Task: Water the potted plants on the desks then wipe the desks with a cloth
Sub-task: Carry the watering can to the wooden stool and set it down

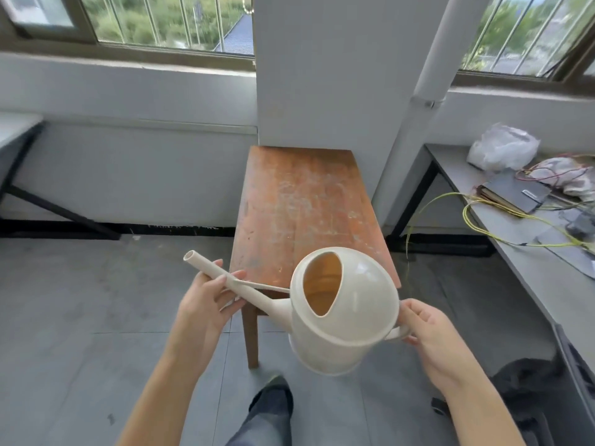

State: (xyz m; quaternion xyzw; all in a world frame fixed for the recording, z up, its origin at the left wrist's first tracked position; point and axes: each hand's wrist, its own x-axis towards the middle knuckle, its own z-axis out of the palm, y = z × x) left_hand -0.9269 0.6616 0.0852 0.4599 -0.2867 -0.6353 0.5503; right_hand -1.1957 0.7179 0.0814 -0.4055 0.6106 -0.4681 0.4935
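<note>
I hold a cream plastic watering can in front of me, above the near end of a worn orange-brown wooden table. My left hand grips its long spout, which points up and to the left. My right hand grips the handle at the can's right side. The can's oval filling hole faces me. No potted plant and no cloth are in view.
A grey desk on the right carries a white plastic bag, a notebook and yellow and red wires. Another desk's edge shows at far left. A white pillar stands behind the wooden table. My leg and shoe are on the grey tiled floor.
</note>
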